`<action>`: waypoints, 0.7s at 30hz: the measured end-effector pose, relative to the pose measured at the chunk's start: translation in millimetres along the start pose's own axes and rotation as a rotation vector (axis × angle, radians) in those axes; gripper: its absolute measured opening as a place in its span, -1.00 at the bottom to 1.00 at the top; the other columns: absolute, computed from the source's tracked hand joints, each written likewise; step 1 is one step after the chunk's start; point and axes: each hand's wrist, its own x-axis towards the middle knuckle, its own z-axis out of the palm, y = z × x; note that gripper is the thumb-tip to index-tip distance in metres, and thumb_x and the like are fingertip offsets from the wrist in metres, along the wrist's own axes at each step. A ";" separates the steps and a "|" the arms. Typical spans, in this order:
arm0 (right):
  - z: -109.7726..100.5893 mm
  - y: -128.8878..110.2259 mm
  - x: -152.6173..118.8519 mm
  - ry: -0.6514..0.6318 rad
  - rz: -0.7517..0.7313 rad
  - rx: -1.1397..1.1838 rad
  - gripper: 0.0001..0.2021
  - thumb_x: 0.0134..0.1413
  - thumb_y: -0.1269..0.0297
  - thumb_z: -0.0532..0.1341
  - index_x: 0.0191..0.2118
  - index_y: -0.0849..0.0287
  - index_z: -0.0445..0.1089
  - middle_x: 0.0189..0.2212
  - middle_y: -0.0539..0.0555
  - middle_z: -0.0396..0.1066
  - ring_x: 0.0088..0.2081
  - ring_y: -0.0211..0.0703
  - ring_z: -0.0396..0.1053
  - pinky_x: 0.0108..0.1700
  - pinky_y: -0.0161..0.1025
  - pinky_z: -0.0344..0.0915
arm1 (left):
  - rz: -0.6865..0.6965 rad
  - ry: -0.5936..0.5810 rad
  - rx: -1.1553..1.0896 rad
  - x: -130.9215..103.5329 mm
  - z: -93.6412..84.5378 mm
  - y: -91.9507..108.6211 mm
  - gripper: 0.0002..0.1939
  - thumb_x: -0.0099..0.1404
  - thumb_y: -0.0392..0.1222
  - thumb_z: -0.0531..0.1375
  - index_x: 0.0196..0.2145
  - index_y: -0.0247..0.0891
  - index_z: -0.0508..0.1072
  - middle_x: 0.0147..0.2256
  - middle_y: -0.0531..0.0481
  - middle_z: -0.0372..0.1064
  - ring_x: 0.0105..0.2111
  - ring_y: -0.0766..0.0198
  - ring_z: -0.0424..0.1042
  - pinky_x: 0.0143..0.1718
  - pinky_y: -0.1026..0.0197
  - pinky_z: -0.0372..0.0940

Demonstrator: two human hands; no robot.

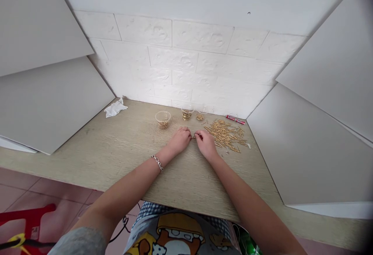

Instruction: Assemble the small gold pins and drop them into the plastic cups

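My left hand and my right hand meet fingertip to fingertip over the middle of the table, both with fingers pinched. A tiny gold-coloured pin shows at the tips of my right fingers, close to the left ones. What the left fingers grip is too small and hidden to make out. Just right of my right hand spreads a loose pile of thin gold-coloured pins. Beyond my hands stand a clear plastic cup with small gold-coloured parts, a second clear cup and a third clear cup, also holding small parts.
A crumpled white tissue lies at the back left of the wooden table. By the wall at the back right is a red wrapped stick. Grey panels flank both sides, and a white brick-patterned wall closes the back.
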 end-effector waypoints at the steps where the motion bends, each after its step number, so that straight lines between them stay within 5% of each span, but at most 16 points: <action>1: 0.1 0.2 -0.1 -0.004 -0.003 -0.003 -0.85 0.00 0.42 0.07 -0.45 0.19 0.37 -0.44 0.07 0.39 -0.37 -0.18 0.30 -0.28 -0.26 0.19 | -0.001 0.003 0.003 -0.2 0.3 0.2 -0.79 0.23 -0.29 0.01 -0.36 -0.38 0.44 -0.27 -0.13 0.36 -0.20 0.21 0.30 -0.06 0.15 0.18; 21: 4.0 3.8 -1.5 -0.049 -0.066 -0.059 -0.82 0.02 0.48 0.02 -0.45 0.17 0.34 -0.43 0.06 0.38 -0.35 -0.19 0.29 -0.28 -0.27 0.18 | -0.029 -0.053 0.070 3.1 -5.4 6.2 -0.78 0.21 -0.32 0.01 -0.39 -0.39 0.45 -0.32 -0.17 0.36 -0.22 0.19 0.31 -0.08 0.14 0.18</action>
